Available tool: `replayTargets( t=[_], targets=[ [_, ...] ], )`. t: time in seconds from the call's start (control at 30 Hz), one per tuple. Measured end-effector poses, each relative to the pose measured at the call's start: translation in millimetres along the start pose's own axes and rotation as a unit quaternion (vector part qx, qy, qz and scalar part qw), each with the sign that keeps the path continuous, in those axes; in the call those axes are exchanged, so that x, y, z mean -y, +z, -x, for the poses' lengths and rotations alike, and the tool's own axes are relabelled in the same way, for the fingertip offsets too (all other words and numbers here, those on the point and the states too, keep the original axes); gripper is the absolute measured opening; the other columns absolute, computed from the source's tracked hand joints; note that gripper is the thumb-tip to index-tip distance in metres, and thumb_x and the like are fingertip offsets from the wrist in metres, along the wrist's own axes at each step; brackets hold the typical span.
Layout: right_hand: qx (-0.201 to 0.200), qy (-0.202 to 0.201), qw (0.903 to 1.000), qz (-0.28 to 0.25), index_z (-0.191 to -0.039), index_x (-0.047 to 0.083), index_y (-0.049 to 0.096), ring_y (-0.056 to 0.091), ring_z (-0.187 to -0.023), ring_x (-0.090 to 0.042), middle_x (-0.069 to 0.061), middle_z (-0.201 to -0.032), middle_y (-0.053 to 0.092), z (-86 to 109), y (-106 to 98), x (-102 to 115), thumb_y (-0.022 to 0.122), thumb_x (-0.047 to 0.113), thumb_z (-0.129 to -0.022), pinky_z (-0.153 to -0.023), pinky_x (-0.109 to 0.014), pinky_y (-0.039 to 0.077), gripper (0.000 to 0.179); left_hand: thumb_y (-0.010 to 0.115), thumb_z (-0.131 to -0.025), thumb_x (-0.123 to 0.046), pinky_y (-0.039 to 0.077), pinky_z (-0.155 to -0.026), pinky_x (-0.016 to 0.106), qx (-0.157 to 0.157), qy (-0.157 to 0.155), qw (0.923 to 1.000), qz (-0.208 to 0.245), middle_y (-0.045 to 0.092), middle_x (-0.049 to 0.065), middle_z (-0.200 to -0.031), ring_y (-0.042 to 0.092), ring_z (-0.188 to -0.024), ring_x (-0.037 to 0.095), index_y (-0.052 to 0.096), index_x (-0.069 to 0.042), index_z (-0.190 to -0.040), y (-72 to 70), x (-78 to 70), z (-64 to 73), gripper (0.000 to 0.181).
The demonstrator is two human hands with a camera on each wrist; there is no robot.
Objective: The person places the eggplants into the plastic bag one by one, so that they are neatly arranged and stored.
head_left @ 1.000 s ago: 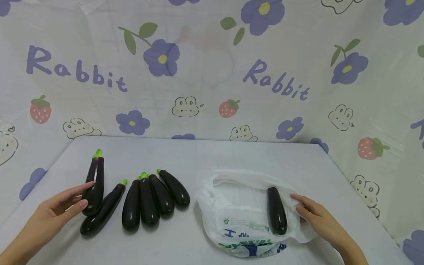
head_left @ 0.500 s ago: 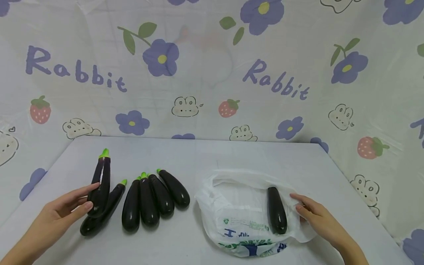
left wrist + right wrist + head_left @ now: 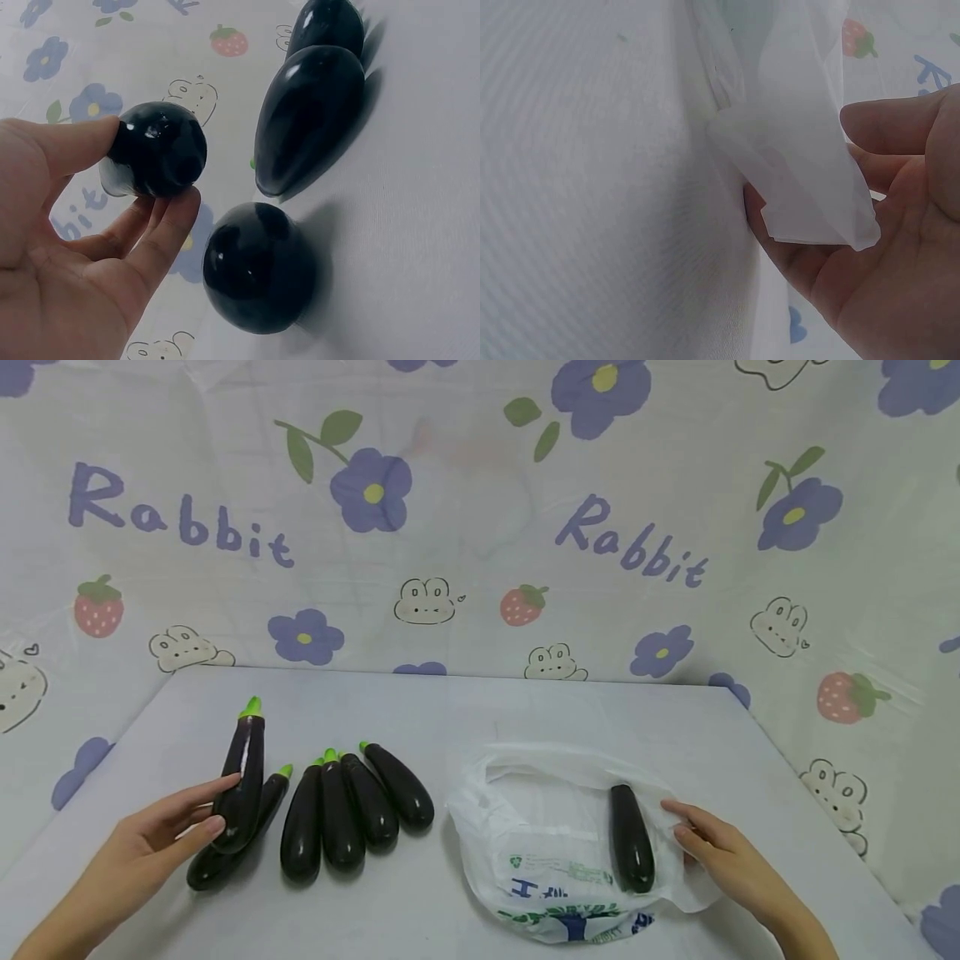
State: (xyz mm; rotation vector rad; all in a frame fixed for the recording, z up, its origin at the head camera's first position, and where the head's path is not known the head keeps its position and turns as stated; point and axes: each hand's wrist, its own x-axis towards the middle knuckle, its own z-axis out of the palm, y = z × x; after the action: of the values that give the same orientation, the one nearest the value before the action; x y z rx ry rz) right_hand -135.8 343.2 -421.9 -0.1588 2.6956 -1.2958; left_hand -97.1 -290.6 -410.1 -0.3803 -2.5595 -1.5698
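Note:
My left hand (image 3: 161, 843) grips a dark, glossy eggplant (image 3: 243, 777) between thumb and fingers, its green stem pointing up and away. That eggplant overlaps another eggplant (image 3: 206, 870) lying on the table; the left wrist view shows a gap between the held eggplant (image 3: 159, 150) and the one below it (image 3: 259, 266). On the right, my right hand (image 3: 738, 860) holds the side of a white plastic bag (image 3: 558, 852) with printed lettering and a tree. Bag film (image 3: 810, 172) passes between thumb and fingers in the right wrist view. One eggplant (image 3: 632, 839) lies inside the bag's open mouth.
Several more eggplants, such as the nearest-left one (image 3: 302, 827) and the rightmost (image 3: 399, 785), lie side by side between my left hand and the bag. They rest on a white table (image 3: 420, 710). A curtain (image 3: 465, 543) printed with flowers and rabbits hangs behind.
My left hand has carried the held eggplant a little to the right, more over the eggplant lying below. The right hand and the bag stay in place.

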Motion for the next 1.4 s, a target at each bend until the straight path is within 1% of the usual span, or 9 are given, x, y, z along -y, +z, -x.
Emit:
replayTargets(
  t=[0.17,0.27,0.4,0.5,0.77,1.0,1.07,1.3,1.4],
  targets=[
    [0.001,0.001,1.0000,0.003,-0.146,0.002,0.045,0.053,-0.112,-0.023,-0.024,-0.144,0.043,-1.6,1,1,0.053,0.024,-0.104,-0.082,-0.026,0.050,0.048,0.058,-0.101,-0.013,0.049,-0.086,0.018,0.012,-0.016,0.9998,0.003,0.045,0.001,-0.148,0.051,-0.117,0.003,0.048,-0.014,-0.147,-0.8,-3.0,1.0,0.047],
    [0.000,-0.006,1.0000,0.007,-0.145,0.001,0.045,0.053,-0.113,-0.021,-0.024,-0.144,0.043,-1.1,1,1,0.053,0.025,-0.104,-0.082,-0.025,0.050,0.048,0.058,-0.101,-0.012,0.048,-0.087,0.018,0.013,-0.015,0.9997,0.013,0.045,0.001,-0.148,0.051,-0.119,0.002,0.048,-0.013,-0.147,0.8,-3.7,0.5,0.046],
    [-0.004,-0.019,0.9998,0.008,-0.145,0.001,0.046,0.052,-0.112,-0.013,-0.025,-0.144,0.043,0.2,0,0,0.052,0.026,-0.104,-0.082,-0.023,0.049,0.048,0.058,-0.101,-0.010,0.045,-0.090,0.016,0.014,-0.009,0.9994,0.030,0.046,0.003,-0.147,0.049,-0.123,0.001,0.050,-0.012,-0.145,3.7,-4.6,-0.4,0.045],
    [-0.005,-0.024,0.9997,0.004,-0.145,0.002,0.047,0.052,-0.110,-0.006,-0.024,-0.144,0.043,0.5,-1,-1,0.052,0.026,-0.104,-0.083,-0.023,0.049,0.048,0.058,-0.101,-0.012,0.046,-0.089,0.017,0.015,-0.017,0.9991,0.035,0.046,0.003,-0.147,0.050,-0.122,0.001,0.050,-0.013,-0.145,6.5,-6.8,-0.2,0.045],
    [0.003,-0.004,1.0000,0.005,-0.145,0.002,0.046,0.052,-0.115,-0.023,-0.025,-0.145,0.042,0.9,-1,3,0.052,0.029,-0.104,-0.082,-0.024,0.050,0.050,0.058,-0.101,-0.016,0.048,-0.087,0.020,0.023,-0.032,0.9985,0.039,0.047,0.000,-0.146,0.054,-0.119,0.006,0.049,-0.017,-0.146,13.9,-16.2,-4.1,0.046],
    [-0.001,0.007,0.9999,0.015,-0.146,0.003,0.045,0.055,-0.109,-0.022,-0.024,-0.145,0.043,-0.3,-1,4,0.052,0.029,-0.104,-0.081,-0.025,0.050,0.050,0.058,-0.102,-0.024,0.045,-0.090,0.017,0.033,-0.052,0.9972,0.042,0.042,0.004,-0.149,0.051,-0.122,0.004,0.048,-0.024,-0.148,17.8,-31.1,-12.2,0.047],
    [0.000,0.009,0.9998,0.017,-0.146,0.002,0.045,0.054,-0.111,-0.024,-0.025,-0.145,0.042,-0.2,-1,4,0.053,0.030,-0.104,-0.081,-0.025,0.050,0.051,0.058,-0.102,-0.024,0.045,-0.090,0.017,0.040,-0.051,0.9967,0.048,0.043,0.004,-0.149,0.052,-0.121,0.005,0.048,-0.024,-0.148,20.2,-33.7,-14.5,0.047],
    [0.002,0.016,0.9998,0.012,-0.145,0.002,0.045,0.052,-0.114,-0.026,-0.025,-0.144,0.043,0.6,0,3,0.053,0.029,-0.104,-0.082,-0.024,0.050,0.051,0.058,-0.101,-0.013,0.049,-0.089,0.024,0.067,-0.024,0.9922,0.102,0.059,0.013,-0.129,0.060,-0.113,0.019,0.049,-0.017,-0.146,31.2,-40.1,-21.2,0.046],
    [0.000,0.016,0.9998,0.013,-0.145,0.002,0.046,0.052,-0.114,-0.026,-0.025,-0.145,0.043,0.4,0,4,0.053,0.030,-0.104,-0.082,-0.024,0.050,0.051,0.060,-0.101,-0.015,0.048,-0.090,0.024,0.075,-0.021,0.9918,0.102,0.055,0.011,-0.135,0.058,-0.117,0.019,0.051,-0.019,-0.145,36.1,-44.6,-24.1,0.046]
  ],
)
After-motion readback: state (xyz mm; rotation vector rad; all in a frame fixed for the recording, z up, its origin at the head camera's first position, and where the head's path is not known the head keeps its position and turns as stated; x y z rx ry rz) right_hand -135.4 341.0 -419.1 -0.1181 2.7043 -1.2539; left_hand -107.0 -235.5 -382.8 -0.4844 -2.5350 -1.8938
